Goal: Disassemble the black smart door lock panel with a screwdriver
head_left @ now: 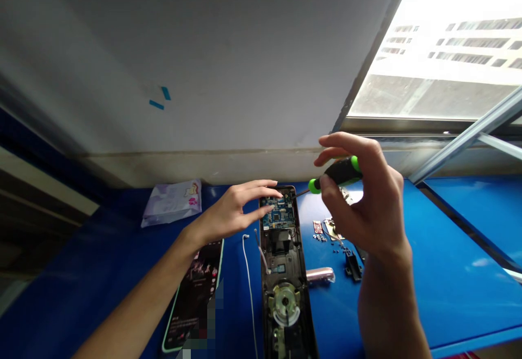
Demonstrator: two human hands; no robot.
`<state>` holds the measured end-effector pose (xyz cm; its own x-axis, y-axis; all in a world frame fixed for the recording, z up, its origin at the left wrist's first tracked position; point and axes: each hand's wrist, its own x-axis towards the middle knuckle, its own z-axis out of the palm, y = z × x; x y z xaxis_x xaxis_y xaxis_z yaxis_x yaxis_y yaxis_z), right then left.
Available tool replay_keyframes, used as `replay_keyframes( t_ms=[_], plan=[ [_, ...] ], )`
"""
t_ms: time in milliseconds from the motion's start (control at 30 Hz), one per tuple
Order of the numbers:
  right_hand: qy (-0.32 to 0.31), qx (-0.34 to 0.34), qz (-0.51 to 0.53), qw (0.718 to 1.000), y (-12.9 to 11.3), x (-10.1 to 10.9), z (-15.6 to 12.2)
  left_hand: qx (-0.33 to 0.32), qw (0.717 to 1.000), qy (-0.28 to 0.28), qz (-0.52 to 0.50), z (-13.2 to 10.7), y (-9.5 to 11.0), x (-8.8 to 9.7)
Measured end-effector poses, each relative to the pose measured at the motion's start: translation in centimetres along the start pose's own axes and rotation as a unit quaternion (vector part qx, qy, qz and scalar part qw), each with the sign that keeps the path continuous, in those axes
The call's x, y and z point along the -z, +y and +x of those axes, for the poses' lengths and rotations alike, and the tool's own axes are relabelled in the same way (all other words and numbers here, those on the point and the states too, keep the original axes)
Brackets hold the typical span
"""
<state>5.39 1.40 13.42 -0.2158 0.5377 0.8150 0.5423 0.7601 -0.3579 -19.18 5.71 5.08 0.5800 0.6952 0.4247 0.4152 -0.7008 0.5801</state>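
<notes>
My right hand (367, 201) grips a black and green screwdriver (340, 175), its shaft slanting down to the left. The screwdriver's tip is at the upper right edge of a blue circuit board (278, 215). That board sits in the far end of a long black device housing (289, 258), which lies open and points away from me. My left hand (240, 204) reaches over the board from the left, fingers stretched and apart, its fingertips on or just above it. Nearer to me in the housing is a round speaker-like part (286, 302).
Left of the housing lie a white cable (249, 288), a phone (196, 299) with a lit screen and a pale packet (173, 201). On the right are a pink cylinder (320, 275), scattered small screws (320, 237) and a black plastic part (353, 266). A wall stands behind the blue table (440, 272).
</notes>
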Motion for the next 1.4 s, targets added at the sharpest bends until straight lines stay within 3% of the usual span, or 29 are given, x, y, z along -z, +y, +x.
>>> replay_keyframes(
  t_ms=[167, 367, 567, 767, 967, 1200, 1400],
  plan=[
    [0.045, 0.001, -0.030, 0.999, 0.0, -0.1, 0.1, 0.002, 1.000, -0.005, 0.006, -0.1, -0.1, 0.0],
    [-0.030, -0.010, 0.039, 0.999, 0.1, 0.8, 0.1, -0.002, 1.000, -0.004, 0.010, -0.1, -0.1, 0.0],
    [0.029, -0.014, -0.025, 0.999, 0.0, 0.5, 0.0, -0.006, 1.000, -0.001, 0.014, -0.1, -0.1, -0.1],
    [-0.027, -0.006, 0.002, 1.000, -0.4, 1.1, 0.1, -0.004, 1.000, -0.003, 0.014, -0.1, -0.1, -0.1],
    [0.014, -0.004, -0.056, 0.998, -0.2, 1.0, 0.0, -0.004, 1.000, -0.003, 0.017, -0.1, -0.1, -0.2],
    [-0.042, -0.009, 0.006, 0.999, -0.8, 1.5, 0.0, -0.003, 1.000, -0.004, 0.016, -0.2, 0.0, -0.1],
    [-0.003, -0.016, -0.043, 0.999, -0.6, 1.2, 0.0, 0.001, 1.000, -0.007, 0.018, -0.2, 0.0, -0.1]
  ],
)
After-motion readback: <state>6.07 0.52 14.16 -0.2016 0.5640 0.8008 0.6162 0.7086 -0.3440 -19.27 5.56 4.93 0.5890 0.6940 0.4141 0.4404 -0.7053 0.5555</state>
